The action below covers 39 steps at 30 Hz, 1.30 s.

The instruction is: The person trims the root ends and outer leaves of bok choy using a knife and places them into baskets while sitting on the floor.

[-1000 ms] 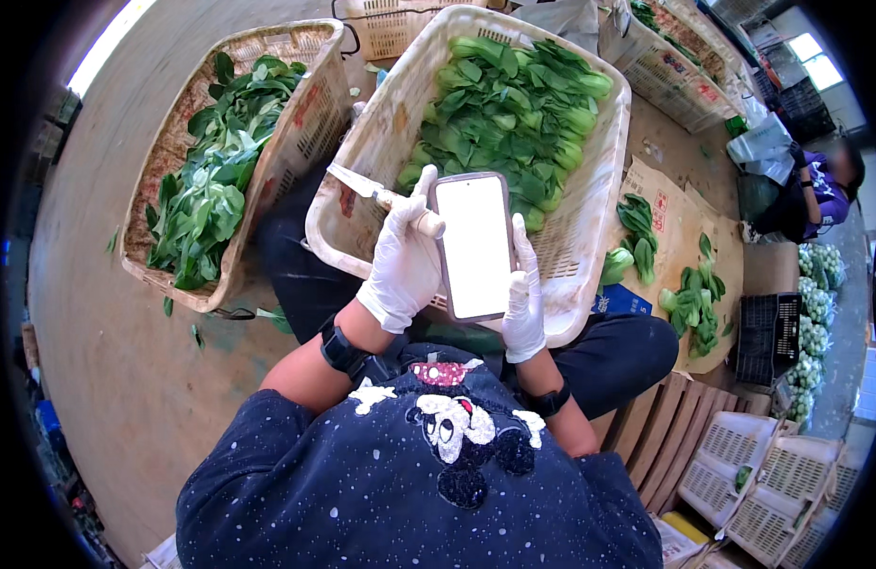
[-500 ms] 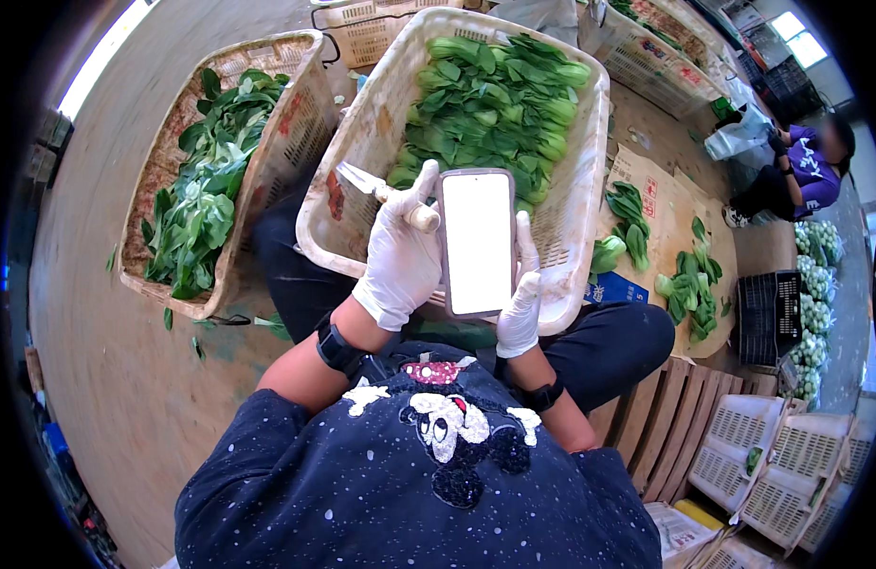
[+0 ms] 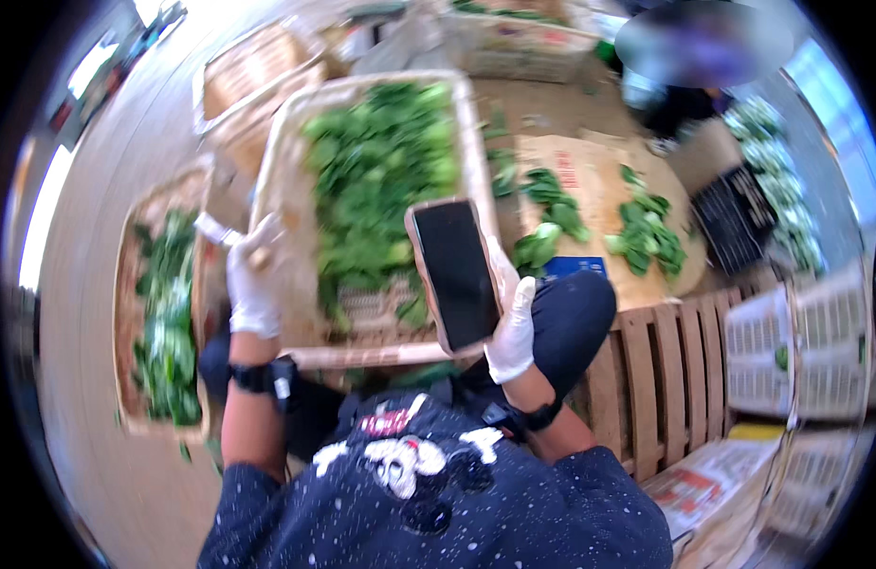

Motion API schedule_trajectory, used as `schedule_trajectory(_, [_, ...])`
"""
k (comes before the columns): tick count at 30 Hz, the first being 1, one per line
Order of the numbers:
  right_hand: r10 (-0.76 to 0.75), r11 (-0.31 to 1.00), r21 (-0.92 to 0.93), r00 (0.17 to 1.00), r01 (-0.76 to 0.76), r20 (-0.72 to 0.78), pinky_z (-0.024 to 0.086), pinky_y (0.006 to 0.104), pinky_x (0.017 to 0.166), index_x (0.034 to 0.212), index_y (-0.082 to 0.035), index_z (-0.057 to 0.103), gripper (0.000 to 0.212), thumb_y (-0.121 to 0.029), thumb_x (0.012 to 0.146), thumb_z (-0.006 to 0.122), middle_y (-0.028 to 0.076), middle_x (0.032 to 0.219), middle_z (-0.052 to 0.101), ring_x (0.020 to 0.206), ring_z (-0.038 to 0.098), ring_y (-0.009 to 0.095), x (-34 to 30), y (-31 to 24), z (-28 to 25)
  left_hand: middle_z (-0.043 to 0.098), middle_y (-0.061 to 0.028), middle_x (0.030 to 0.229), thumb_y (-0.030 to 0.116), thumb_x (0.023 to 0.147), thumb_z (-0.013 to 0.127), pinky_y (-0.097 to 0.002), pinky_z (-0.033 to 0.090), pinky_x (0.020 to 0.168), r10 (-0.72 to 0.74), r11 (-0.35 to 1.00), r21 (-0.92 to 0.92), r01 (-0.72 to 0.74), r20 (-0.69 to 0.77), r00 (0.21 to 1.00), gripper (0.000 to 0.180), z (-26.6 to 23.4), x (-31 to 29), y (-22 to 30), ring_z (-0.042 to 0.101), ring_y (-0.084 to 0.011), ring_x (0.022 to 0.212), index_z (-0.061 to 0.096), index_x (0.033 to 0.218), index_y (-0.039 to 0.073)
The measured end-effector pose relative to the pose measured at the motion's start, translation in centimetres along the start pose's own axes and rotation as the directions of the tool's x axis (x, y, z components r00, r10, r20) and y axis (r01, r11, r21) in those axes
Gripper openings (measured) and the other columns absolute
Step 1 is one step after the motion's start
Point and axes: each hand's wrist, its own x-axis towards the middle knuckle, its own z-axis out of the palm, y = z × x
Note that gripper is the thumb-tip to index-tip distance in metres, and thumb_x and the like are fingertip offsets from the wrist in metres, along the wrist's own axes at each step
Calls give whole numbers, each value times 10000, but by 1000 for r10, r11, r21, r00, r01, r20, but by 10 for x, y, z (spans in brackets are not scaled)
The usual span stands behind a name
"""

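Observation:
My right hand (image 3: pixel 510 327), in a white glove, grips a smartphone (image 3: pixel 454 275) whose screen is now dark. The phone hangs slightly tilted above the near right part of a big pale plastic crate (image 3: pixel 296 355). Rows of green bok choy (image 3: pixel 381 171) lie inside that crate. Off to the left, my gloved left hand (image 3: pixel 253 302) is closed on a small knife (image 3: pixel 216 230) with a short wooden handle. The blade points up and to the left, and motion blurs it. This hand is by the crate's left wall, apart from the phone.
A second crate (image 3: pixel 125 351) of leafy greens (image 3: pixel 168 332) stands left. Loose bok choy (image 3: pixel 647 237) rests on cardboard (image 3: pixel 599 171) at right, near a black crate (image 3: pixel 734 220). A wooden pallet (image 3: pixel 661 379) and white crates (image 3: pixel 758 356) are lower right. Another person (image 3: pixel 703 47) is far right.
My left hand has moved left, off the phone, still with the knife. The phone's screen went from bright white to dark, and only my right hand holds it. The view has turned.

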Motion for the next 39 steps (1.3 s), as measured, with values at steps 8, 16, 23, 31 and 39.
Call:
schedule_trajectory(8, [-205, 975, -160, 900, 154, -383, 423, 328, 983, 1356, -17, 369, 688, -557, 943, 264, 100, 1312, 475, 1157, 509, 195, 41, -139, -148, 599, -11, 836, 180, 809, 540, -277, 452, 749, 6, 981, 189, 37, -224, 975, 193, -92, 134, -23, 562, -158, 786, 633, 926, 58])
schedule_trajectory(16, [-317, 947, -163, 879, 276, -356, 255, 320, 1091, 1402, -28, 306, 627, -484, 975, 251, 75, 1437, 327, 1290, 354, 191, 75, -131, -138, 573, 9, 775, 144, 807, 537, -245, 410, 673, 179, 881, 468, -63, -207, 962, 123, -155, 171, -48, 507, -104, 707, 627, 835, 66])
schedule_trajectory(23, [33, 996, 80, 999, -30, -32, 314, 339, 1063, 1380, 8, 322, 648, -489, 964, 289, 120, 1377, 411, 1244, 426, 212, 74, -64, -36, 638, -46, 902, 137, 804, 580, -236, 451, 689, 54, 996, 74, -47, -101, 993, 162, 28, 44, -33, 585, -127, 814, 627, 923, 37])
schedule_trajectory(31, [242, 941, 210, 962, -265, 127, 321, 350, 1053, 1393, -7, 298, 676, -519, 962, 208, 109, 1373, 418, 1227, 438, 205, 72, -47, -14, 636, -126, 984, 155, 786, 574, -308, 453, 694, -155, 935, -267, 236, 290, 944, 216, 89, -13, -28, 581, -206, 796, 602, 966, 39])
schedule_trajectory(39, [115, 952, 300, 979, -59, -171, 486, 223, 535, 1325, -101, 413, 550, -492, 941, 361, 70, 1037, 604, 719, 586, 125, 127, -88, -82, 611, -71, 1003, 224, 860, 540, -299, 456, 720, -68, 946, -302, 121, 182, 981, 166, 14, 64, -28, 558, -187, 856, 532, 958, 90])
